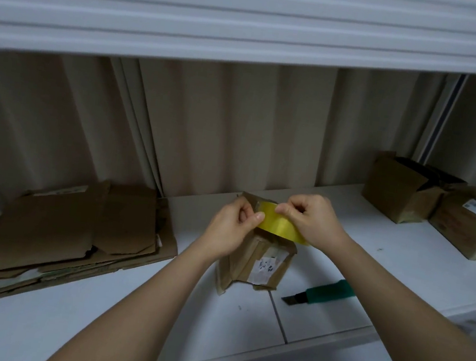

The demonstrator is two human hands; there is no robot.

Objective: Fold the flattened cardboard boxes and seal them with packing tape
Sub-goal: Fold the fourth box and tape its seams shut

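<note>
Both hands hold a roll of yellow packing tape (pixel 281 223) above the middle of the white worktop (pixel 95 306). The left hand (pixel 232 229) pinches the roll's near-left edge between thumb and curled fingers. The right hand (pixel 314 219) grips the roll's right side, with its thumb and forefinger pinched together on the roll's upper surface.

Directly below the hands stands a small brown cardboard box (pixel 256 262), partly folded, with a white label on the face toward the camera and old clear tape on it. The hands and the roll hide the box's top, so the position of its upper flaps cannot be told.

To the right of the right hand, near the front edge of the worktop, lies a utility knife with a green handle (pixel 321 294), its blade end pointing left toward the box. It touches nothing else.

Well to the left of the left hand lies a stack of flattened brown cardboard boxes (pixel 68 231), spread over the worktop's left part.

Beyond the right hand, at the far right of the worktop, sit several assembled brown cardboard boxes (pixel 432 201) in a group, some bearing white labels.

Behind the worktop hangs a beige pleated curtain (pixel 237 126). Above it runs a white slatted shutter (pixel 251 17).
</note>
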